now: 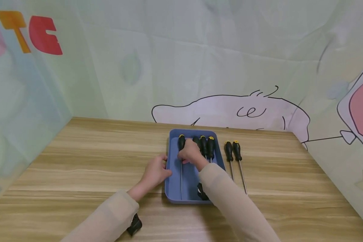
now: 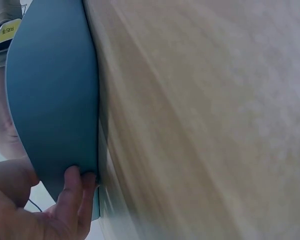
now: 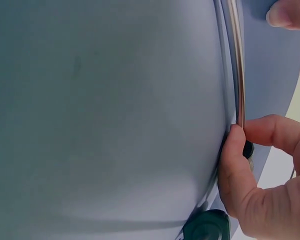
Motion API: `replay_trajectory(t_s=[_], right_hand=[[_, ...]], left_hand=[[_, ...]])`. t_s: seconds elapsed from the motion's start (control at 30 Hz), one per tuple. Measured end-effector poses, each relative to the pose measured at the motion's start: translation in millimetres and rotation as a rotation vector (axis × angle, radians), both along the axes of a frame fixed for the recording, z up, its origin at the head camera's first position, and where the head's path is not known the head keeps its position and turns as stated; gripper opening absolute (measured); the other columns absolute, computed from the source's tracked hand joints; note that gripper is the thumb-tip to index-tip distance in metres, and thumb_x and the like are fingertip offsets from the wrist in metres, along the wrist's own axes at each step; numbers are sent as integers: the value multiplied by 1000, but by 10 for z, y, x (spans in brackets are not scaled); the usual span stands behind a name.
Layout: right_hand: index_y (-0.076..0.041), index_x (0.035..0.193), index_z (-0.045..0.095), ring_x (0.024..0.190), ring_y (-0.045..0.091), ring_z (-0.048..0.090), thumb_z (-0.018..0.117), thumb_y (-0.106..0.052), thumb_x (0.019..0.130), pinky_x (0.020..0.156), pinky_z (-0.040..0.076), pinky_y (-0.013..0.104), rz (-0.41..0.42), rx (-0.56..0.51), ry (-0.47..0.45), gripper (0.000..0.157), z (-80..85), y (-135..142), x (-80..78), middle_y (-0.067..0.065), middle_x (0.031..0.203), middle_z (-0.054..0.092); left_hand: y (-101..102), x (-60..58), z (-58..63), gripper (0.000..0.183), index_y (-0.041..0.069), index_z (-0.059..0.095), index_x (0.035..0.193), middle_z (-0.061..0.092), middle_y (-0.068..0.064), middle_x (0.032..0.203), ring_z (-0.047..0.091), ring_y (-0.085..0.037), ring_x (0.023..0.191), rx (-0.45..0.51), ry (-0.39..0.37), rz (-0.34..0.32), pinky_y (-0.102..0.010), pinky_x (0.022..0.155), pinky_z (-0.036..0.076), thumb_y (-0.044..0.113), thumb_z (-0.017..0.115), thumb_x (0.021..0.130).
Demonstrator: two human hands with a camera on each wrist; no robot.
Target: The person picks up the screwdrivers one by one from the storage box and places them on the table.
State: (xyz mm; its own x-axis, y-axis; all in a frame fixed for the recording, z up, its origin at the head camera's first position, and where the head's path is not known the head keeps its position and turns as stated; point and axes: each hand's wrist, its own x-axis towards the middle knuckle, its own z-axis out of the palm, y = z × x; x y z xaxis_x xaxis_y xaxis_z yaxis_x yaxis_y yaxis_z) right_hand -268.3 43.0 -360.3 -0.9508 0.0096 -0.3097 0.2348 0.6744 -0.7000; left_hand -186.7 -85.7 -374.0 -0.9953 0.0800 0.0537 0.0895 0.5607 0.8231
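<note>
A blue rectangular tray (image 1: 189, 181) lies on the wooden table. My left hand (image 1: 155, 169) grips its left wall, fingertips against the outside and thumb at the rim. In the left wrist view those fingers (image 2: 72, 195) press low on the tray wall (image 2: 55, 95). Inside the tray, my right hand (image 1: 191, 151) pinches a screwdriver (image 1: 181, 143) with a black handle and yellow end, lying along the left side. The right wrist view has thumb and finger on its metal shaft (image 3: 237, 70), close to the handle. More black-handled screwdrivers (image 1: 210, 146) lie at the tray's right, partly behind the right hand.
Two more screwdrivers (image 1: 237, 151) lie side by side on the table (image 1: 109, 144), just right of the tray. A printed cloth backdrop (image 1: 124, 67) rises behind the table and along both sides. Black wrist devices (image 1: 135, 225) show at the sleeves.
</note>
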Motion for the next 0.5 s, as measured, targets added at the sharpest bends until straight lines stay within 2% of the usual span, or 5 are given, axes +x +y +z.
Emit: replay_trajectory(t_s=[0.2, 0.4, 0.5], right_hand=[[8, 124, 45, 63, 23, 64, 68, 7, 73, 51, 53, 28, 16, -36, -14, 56, -14, -16, 9, 21, 95, 57], [9, 129, 45, 72, 25, 63, 67, 7, 75, 59, 55, 32, 3, -115, -61, 58, -12, -18, 5, 20, 95, 59], [10, 126, 48, 71, 23, 62, 66, 8, 75, 63, 55, 34, 12, -157, -77, 54, 1, -14, -6, 18, 89, 60]], left_hand=[[-3, 1, 8, 37, -10, 57, 103, 65, -13, 72, 61, -18, 63, 1, -24, -1, -28, 53, 49, -8, 64, 67], [0, 0, 1, 37, -11, 57, 103, 66, -15, 73, 63, -20, 65, 10, -25, -3, -29, 54, 51, -8, 64, 67], [0, -3, 2, 38, -11, 57, 103, 66, -15, 73, 63, -20, 66, 11, -24, -3, -29, 55, 51, -8, 64, 66]])
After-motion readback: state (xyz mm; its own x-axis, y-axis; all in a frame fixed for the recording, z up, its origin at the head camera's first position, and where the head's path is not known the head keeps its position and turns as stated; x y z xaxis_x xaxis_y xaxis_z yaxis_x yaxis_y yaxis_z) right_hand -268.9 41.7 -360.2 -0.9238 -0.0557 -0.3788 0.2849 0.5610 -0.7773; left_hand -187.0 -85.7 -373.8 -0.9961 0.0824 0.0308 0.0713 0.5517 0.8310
